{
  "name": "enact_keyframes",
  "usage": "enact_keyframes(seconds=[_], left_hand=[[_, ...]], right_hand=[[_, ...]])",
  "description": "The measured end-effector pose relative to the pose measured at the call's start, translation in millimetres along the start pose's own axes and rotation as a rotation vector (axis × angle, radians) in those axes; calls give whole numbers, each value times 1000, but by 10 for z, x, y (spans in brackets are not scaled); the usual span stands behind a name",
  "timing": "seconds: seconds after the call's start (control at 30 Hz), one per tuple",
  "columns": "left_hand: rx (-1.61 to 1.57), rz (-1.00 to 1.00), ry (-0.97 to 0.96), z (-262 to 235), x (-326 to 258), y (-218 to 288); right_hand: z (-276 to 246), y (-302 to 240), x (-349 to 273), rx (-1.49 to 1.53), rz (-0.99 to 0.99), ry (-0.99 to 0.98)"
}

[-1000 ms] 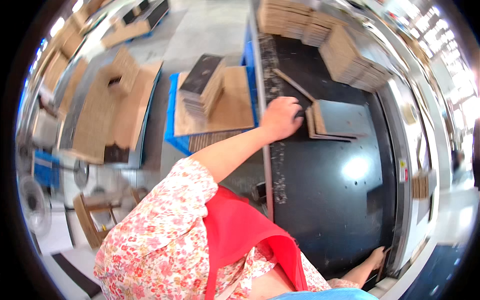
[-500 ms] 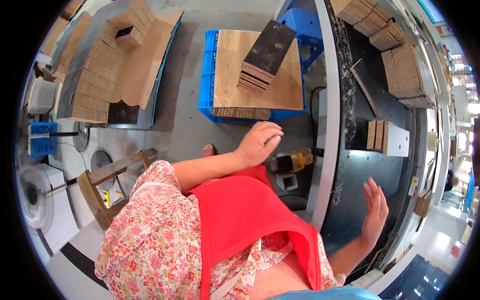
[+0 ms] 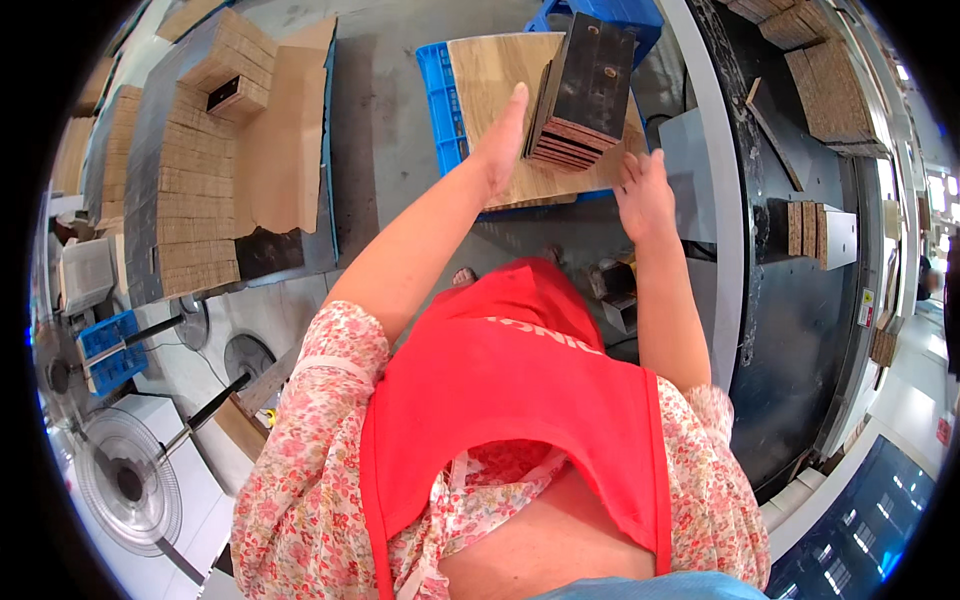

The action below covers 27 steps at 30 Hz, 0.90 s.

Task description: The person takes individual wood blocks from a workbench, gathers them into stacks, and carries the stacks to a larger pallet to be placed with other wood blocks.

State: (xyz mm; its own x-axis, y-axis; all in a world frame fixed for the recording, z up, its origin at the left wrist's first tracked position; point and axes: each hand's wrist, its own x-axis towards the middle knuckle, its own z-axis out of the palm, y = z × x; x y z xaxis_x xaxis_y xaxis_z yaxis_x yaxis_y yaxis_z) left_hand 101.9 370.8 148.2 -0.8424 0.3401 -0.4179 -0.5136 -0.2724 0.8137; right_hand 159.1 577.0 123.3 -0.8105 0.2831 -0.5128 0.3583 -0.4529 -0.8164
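Note:
A stack of dark-faced particleboard pieces stands on a light wood-grain board, which lies on a blue plastic crate. The top piece is black with small round holes, and the cut edges below show brown. My left hand is at the stack's left side, fingers stretched out and pointing away from me. On the other side, my right hand is near the stack's lower right corner with its fingers apart. Neither hand holds anything; whether the left fingers touch the stack I cannot tell.
To the left, many board pieces are piled beside a brown cardboard sheet. A dark conveyor-like bench runs along the right, bearing several short boards and a thin strip. Fans stand at lower left.
Both hands have reached forward to the stack, the right one coming over from the dark bench. The view has shifted. More short boards show on the bench edge than before.

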Motion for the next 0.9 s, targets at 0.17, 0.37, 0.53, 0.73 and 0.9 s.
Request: enact_keyframes(seconds=[0.17,0.37,0.53,0.73,0.9], left_hand=[[-134,-138,-170,38,459,-111],[-34,-141,-96,141,484,-161],[-57,-150,-85,77,504,-213],[-159,-220,-173,-54,824,-171],[-170,-216,-168,-95,1387,-176]], right_hand=[[390,51,514,182,170,17],[495,89,765,365,316,-84],[470,122,755,217,275,-158],[362,-95,1320,288,403,-479],[445,-205,1918,259,488,-711]])
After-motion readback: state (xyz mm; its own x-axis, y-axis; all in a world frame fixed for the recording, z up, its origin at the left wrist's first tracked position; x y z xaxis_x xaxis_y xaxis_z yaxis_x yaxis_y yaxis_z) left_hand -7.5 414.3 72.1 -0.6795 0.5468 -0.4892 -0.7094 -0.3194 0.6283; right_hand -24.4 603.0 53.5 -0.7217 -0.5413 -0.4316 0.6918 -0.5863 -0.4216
